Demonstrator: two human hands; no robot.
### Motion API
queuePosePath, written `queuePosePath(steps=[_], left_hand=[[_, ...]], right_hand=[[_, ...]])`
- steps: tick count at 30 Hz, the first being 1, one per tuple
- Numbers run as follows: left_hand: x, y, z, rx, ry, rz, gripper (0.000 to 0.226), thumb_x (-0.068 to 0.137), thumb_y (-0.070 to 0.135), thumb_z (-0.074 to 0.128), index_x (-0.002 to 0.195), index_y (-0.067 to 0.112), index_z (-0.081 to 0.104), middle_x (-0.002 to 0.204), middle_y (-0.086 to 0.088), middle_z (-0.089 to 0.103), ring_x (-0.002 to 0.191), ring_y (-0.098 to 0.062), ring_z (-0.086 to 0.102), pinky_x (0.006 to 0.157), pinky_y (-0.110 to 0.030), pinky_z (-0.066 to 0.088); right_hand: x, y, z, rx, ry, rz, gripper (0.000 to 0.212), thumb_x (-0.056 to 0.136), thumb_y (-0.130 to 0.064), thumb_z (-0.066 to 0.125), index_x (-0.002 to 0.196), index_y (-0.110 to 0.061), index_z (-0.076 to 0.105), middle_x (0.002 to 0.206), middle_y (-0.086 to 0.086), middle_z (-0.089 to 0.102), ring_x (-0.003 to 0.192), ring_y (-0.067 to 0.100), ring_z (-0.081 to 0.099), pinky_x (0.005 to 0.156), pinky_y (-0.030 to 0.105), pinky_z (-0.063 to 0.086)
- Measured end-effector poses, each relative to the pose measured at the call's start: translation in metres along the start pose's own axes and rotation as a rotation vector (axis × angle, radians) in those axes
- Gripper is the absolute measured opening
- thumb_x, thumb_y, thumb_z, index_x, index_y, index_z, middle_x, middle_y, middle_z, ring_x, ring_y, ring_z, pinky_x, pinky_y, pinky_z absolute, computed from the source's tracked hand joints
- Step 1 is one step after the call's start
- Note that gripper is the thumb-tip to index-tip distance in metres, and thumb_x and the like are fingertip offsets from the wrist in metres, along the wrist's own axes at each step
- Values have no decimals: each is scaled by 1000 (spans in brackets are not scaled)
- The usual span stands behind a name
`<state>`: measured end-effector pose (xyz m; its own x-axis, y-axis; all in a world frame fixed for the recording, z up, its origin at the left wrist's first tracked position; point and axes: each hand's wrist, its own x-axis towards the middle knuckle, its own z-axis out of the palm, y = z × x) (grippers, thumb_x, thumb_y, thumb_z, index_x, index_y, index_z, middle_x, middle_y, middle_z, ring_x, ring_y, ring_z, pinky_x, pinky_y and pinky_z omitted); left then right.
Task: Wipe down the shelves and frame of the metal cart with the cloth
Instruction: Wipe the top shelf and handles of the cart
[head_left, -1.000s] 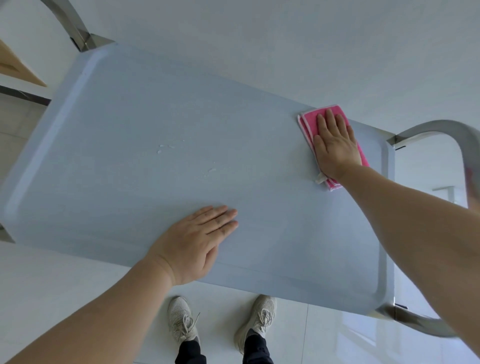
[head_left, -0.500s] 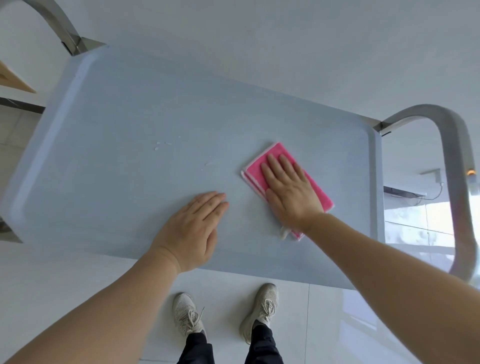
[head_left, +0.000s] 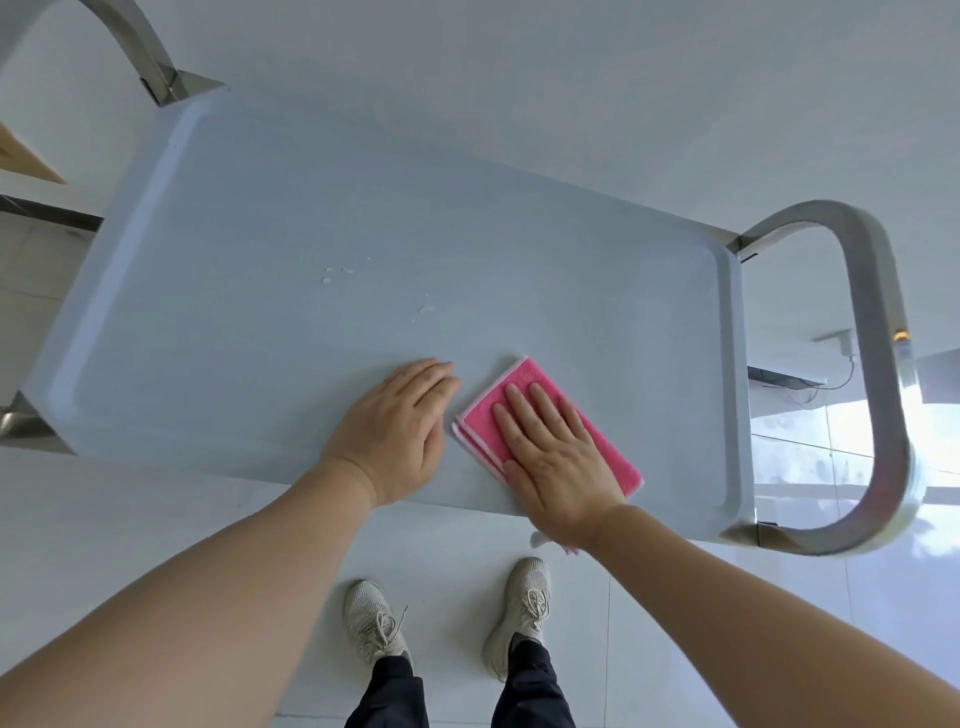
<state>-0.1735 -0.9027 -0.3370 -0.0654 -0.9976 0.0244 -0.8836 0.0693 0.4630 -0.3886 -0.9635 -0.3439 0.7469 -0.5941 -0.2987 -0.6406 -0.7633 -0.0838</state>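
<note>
a person's right hand (head_left: 556, 462) presses flat, fingers straight, on a folded pink cloth (head_left: 524, 384) atop the cart's top shelf (head_left: 311, 234); the left hand (head_left: 395, 431) rests flat beside it.

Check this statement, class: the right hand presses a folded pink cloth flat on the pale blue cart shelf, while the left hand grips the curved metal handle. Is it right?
One detail is wrong. The left hand lies flat on the pale blue cart shelf beside the folded pink cloth, not on the curved metal handle. The right hand does press the cloth flat. The head view shows it.
</note>
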Motion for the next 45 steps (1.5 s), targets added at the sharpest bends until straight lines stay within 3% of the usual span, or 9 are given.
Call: queuePosePath(steps=[5,10,20,25,32,39,45], left_hand=[[-10,-8,-14,0,30,36,42,84,17,34,111,-2,61,119,-18,61,113,-33,55,98,-40,42],[-44,-66,-46,131,62,-19,37,84,15,38,103,0,66,115,-19,63,105,-36,59,94,-42,45],[-57,-92,-48,166,26,-39,40,83,16,37,112,3,61,126,-17,56,115,-36,50,102,-47,37],[-58,-93,-48,150,12,-38,40,83,16,38,113,3,60,126,-17,56,116,-36,50,102,-47,36],[-58,-93,-49,189,-17,-88,47,82,23,33,118,7,59,133,-13,53,123,-32,47,106,-53,30],[-55,-90,-49,208,-52,-76,49,83,23,32,120,5,58,133,-13,52,125,-32,46,105,-55,30],[-57,-91,-47,215,-51,-74,48,82,22,32,120,6,58,134,-11,52,125,-31,46,106,-54,30]], right_hand=[[-1,-2,-1,-14,-16,8,57,94,-44,15,146,-25,1,155,-6,-5,143,18,-11,116,39,-7],[0,-2,0,-27,-27,20,57,94,-44,13,146,-25,-1,155,-5,-3,143,19,-10,116,39,-5],[0,-6,-1,-68,-95,44,58,93,-45,5,146,-23,-7,156,1,-4,143,21,-12,116,41,-6],[2,-23,-7,-16,-54,71,59,94,-43,11,146,-18,-1,154,1,-6,143,23,-13,115,39,-7],[38,-68,-11,-36,-72,-156,58,95,-44,14,147,-23,-1,156,-2,-5,143,22,-12,115,42,-8],[64,-41,-17,-46,-50,-257,56,94,-41,19,146,-29,3,154,-6,1,143,20,-6,117,40,-4],[117,-2,-34,-108,6,-205,57,92,-44,12,144,-29,-3,152,-8,-4,141,14,-9,116,36,-5]])
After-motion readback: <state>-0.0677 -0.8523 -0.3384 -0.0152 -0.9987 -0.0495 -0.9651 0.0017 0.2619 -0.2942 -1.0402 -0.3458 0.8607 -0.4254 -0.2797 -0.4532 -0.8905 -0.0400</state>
